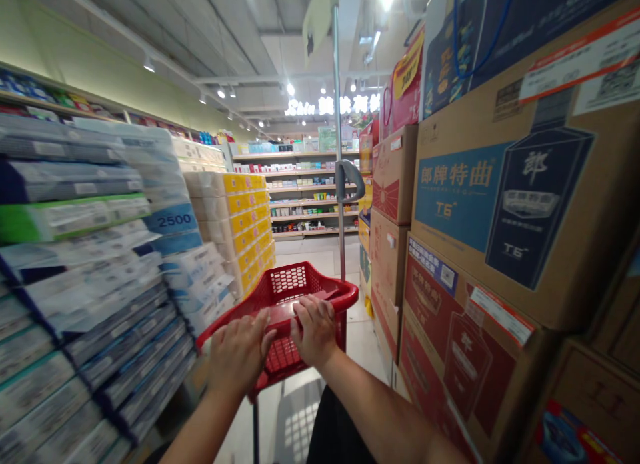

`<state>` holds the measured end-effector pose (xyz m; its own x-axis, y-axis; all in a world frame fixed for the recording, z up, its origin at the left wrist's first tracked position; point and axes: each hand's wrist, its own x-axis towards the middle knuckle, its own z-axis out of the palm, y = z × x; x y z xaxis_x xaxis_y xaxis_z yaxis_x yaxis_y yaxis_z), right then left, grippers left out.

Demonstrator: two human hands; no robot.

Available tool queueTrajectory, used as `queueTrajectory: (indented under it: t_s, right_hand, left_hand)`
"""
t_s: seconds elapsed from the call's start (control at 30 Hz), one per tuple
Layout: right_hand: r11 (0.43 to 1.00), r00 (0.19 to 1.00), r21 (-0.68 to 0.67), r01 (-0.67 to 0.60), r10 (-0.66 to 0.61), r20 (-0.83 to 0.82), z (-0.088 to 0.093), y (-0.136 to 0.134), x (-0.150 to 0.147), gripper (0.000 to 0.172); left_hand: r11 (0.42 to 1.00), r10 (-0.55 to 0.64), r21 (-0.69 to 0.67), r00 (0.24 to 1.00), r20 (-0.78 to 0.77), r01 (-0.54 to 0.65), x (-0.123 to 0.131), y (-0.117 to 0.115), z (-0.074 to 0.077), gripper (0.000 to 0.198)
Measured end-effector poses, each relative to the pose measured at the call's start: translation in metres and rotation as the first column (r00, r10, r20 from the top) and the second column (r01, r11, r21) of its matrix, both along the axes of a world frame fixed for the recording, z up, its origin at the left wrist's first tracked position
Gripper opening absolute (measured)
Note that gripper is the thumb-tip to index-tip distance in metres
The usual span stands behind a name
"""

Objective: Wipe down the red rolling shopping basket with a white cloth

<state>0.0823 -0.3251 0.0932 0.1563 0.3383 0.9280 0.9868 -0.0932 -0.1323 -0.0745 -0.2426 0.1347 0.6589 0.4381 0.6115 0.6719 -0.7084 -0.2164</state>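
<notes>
A red plastic shopping cart basket (pixel 293 283) stands in front of me in a store aisle, tilted, with nothing visible inside. My left hand (pixel 239 355) rests on its near rim with the fingers laid forward over the edge. My right hand (pixel 313 329) grips the same rim a little further right, fingers curled over it. A grey pole with a curved handle (pixel 349 177) rises from the far right corner of the cart.
Stacked packs of tissue and paper rolls (pixel 100 264) line the left side of the aisle. Tall stacks of cardboard liquor cartons (pixel 500 211) crowd the right, close to my right arm. Pale tiled floor (pixel 320 251) runs ahead toward shelves (pixel 300 191) at the back.
</notes>
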Motion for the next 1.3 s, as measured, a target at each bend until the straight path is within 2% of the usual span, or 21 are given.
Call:
queueTrajectory:
  t_s: [0.07, 0.13, 0.2, 0.3, 0.37, 0.43, 0.5, 0.6, 0.67, 0.77, 0.83, 0.9, 1.0, 1.1, 1.17, 1.3]
  right_hand:
    - [1.0, 1.0, 0.003, -0.005, 0.005, -0.004, 0.0, 0.0, -0.001, 0.03]
    - [1.0, 1.0, 0.008, -0.006, 0.006, -0.011, 0.0, 0.0, -0.001, 0.029]
    - [1.0, 1.0, 0.007, -0.009, 0.009, -0.015, 0.001, -0.001, -0.001, 0.029]
    - [1.0, 1.0, 0.007, -0.016, 0.016, -0.019, 0.001, 0.0, 0.0, 0.029]
    - [1.0, 1.0, 0.011, -0.014, 0.014, -0.021, 0.0, 0.0, 0.0, 0.029]
    - [1.0, 1.0, 0.018, -0.014, 0.014, -0.018, 0.0, 0.001, -0.001, 0.029]
    - [0.999, 1.0, 0.031, -0.017, 0.017, -0.012, -0.001, 0.001, -0.002, 0.03]
    - [0.999, 1.0, 0.038, -0.015, 0.016, -0.007, -0.002, 0.002, -0.004, 0.03]
    - [1.0, 1.0, 0.029, -0.012, 0.012, -0.006, -0.001, 0.002, -0.004, 0.031]
    - [1.0, 1.0, 0.013, -0.01, 0.01, -0.011, 0.0, 0.001, -0.004, 0.031]
    - [1.0, 1.0, 0.009, -0.008, 0.009, -0.019, 0.001, 0.001, -0.004, 0.03]
    - [1.0, 1.0, 0.015, -0.009, 0.009, -0.021, 0.0, 0.001, -0.005, 0.03]
    - [0.999, 1.0, 0.031, -0.017, 0.017, -0.013, -0.001, 0.002, -0.006, 0.03]
    - [0.999, 1.0, 0.037, -0.021, 0.021, -0.01, -0.001, 0.001, -0.007, 0.03]
    - [0.999, 1.0, 0.032, -0.021, 0.021, -0.011, 0.0, 0.0, -0.008, 0.03]
    - [0.999, 1.0, 0.04, -0.02, 0.02, -0.014, 0.002, -0.001, -0.009, 0.029]
  left_hand:
    - [0.994, 0.055, -0.091, 0.996, -0.066, -0.06, 0.006, 0.002, 0.014, 0.053]
    - [0.99, 0.054, -0.126, 0.995, -0.082, -0.064, 0.009, 0.005, 0.019, 0.054]
    - [0.996, 0.002, -0.093, 0.999, -0.048, -0.007, 0.007, 0.005, 0.012, 0.054]
    - [0.995, -0.095, 0.014, 0.994, 0.053, 0.094, 0.0, 0.001, -0.008, 0.056]
    - [0.994, -0.104, 0.049, 0.991, 0.082, 0.1, -0.003, -0.001, -0.013, 0.056]
    - [0.999, -0.05, 0.0, 0.998, 0.042, 0.05, -0.001, 0.0, -0.007, 0.054]
    - [0.995, 0.011, -0.095, 1.0, -0.024, -0.013, 0.003, 0.003, 0.007, 0.054]
    - [0.986, 0.025, -0.163, 0.998, -0.063, -0.035, 0.006, 0.006, 0.02, 0.054]
    - [0.991, -0.016, -0.131, 0.999, -0.035, 0.011, 0.003, 0.005, 0.016, 0.053]
    - [0.994, -0.106, -0.027, 0.994, 0.037, 0.107, -0.004, 0.002, -0.002, 0.053]
    - [0.992, -0.126, 0.023, 0.991, 0.054, 0.125, -0.006, 0.001, -0.008, 0.054]
    - [0.997, -0.08, 0.003, 0.997, 0.023, 0.08, -0.003, 0.001, -0.003, 0.052]
    - [0.991, 0.012, -0.134, 0.997, -0.075, -0.022, 0.004, 0.003, 0.017, 0.052]
    - [0.98, 0.021, -0.196, 0.995, -0.095, -0.039, 0.006, 0.003, 0.028, 0.053]
    - [0.989, -0.028, -0.146, 0.999, -0.032, 0.023, 0.003, 0.002, 0.021, 0.052]
    - [0.98, -0.192, 0.078, 0.973, 0.131, 0.183, -0.007, 0.006, -0.015, 0.051]
